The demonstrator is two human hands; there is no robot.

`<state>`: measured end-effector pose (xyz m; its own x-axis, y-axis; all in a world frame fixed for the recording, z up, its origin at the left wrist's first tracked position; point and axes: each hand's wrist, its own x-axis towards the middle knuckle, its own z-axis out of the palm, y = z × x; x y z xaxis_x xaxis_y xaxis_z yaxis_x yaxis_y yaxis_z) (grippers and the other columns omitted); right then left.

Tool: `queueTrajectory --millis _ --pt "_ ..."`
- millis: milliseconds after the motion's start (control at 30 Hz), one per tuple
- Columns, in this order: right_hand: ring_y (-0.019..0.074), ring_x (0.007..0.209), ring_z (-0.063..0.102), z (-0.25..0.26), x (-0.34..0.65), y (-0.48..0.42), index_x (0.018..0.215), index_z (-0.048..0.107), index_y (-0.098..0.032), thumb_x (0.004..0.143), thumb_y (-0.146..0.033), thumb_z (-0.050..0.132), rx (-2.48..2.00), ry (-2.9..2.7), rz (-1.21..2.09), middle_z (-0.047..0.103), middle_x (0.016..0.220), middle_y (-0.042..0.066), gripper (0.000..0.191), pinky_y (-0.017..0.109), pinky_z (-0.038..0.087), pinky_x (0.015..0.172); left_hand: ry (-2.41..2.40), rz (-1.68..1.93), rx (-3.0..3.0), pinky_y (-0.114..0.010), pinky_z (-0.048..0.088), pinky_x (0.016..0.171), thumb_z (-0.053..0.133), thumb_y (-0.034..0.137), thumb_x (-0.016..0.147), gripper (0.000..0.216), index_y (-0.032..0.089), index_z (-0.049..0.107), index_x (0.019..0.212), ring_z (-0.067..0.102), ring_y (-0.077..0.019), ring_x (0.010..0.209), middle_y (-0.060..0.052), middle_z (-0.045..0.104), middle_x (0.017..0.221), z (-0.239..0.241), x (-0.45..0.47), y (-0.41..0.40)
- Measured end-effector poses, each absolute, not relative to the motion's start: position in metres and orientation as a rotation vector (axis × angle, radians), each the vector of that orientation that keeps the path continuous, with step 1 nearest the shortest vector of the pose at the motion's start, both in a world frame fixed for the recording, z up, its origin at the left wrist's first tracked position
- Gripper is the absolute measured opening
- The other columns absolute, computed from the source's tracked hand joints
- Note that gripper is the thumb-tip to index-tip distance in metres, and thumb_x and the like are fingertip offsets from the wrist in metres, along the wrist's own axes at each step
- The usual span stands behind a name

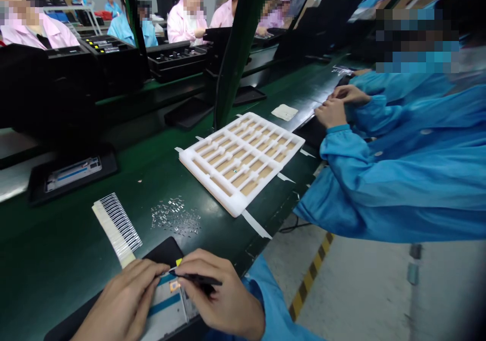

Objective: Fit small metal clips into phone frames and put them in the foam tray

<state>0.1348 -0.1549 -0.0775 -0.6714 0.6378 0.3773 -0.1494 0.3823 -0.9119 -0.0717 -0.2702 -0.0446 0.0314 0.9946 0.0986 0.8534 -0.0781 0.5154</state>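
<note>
The right hand pinches black tweezers narrowly over a phone casing in a black tray, near. The left hand's fingers touch its edge, grip unclear. Tiny metal pieces lie loose farther off, apparently still unused.

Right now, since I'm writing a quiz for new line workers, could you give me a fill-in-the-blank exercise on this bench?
Between the left hand and the right hand lies a white panel with a ____ stripe.
The black tool in the right hand is a pair of ____.
The bench under the small loose metal parts is ____.

Missing words: blue; tweezers; green.
</note>
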Motion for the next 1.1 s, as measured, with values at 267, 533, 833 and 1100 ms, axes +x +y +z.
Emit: queueTrajectory --millis 267,533,833,1100 --pt "0.0215 0.085 0.078 -0.077 0.131 -0.163 0.105 0.083 -0.015 0.096 -0.010 0.068 -0.503 -1.930 1.376 0.080 0.095 0.012 0.019 0.028 0.063 0.077 1.972 0.472 2.498 -0.022 0.065 0.072 0.034 0.037 0.117 0.050 0.022 0.080 0.109 0.081 -0.0154 0.076 -0.001 0.084 0.089 -0.043 -0.081 -0.282" --pt "0.0209 0.075 0.077 -0.072 0.131 -0.161 0.097 0.083 -0.016 0.094 -0.015 0.069 -0.570 -1.853 1.412 0.080 0.089 0.010 0.015 0.026 0.060 0.063 2.422 0.215 1.986 -0.037 0.063 0.088 0.036 0.047 0.112 0.048 0.026 0.080 0.105 0.076 -0.0254 0.101 -0.008 0.079 0.113 -0.069 -0.123 -0.269" --pt "0.0224 0.079 0.078 -0.075 0.129 -0.159 0.099 0.084 -0.014 0.092 -0.016 0.071 -0.577 -1.795 1.423 0.080 0.089 0.011 0.014 0.028 0.061 0.070 2.323 0.083 1.998 -0.048 0.062 0.091 0.031 0.036 0.110 0.046 0.022 0.075 0.105 0.076 -0.0311 0.099 -0.010 0.078 0.103 -0.067 -0.127 -0.271" --pt "0.0235 0.090 0.077 -0.070 0.136 -0.155 0.109 0.083 -0.019 0.111 -0.034 0.060 -0.526 -1.613 1.478 0.080 0.098 0.011 0.027 0.034 0.061 0.082 2.326 0.089 1.917 -0.048 0.057 0.083 0.031 0.032 0.109 0.040 0.022 0.069 0.101 0.072 -0.0302 0.088 -0.011 0.071 0.096 -0.068 -0.124 -0.275"
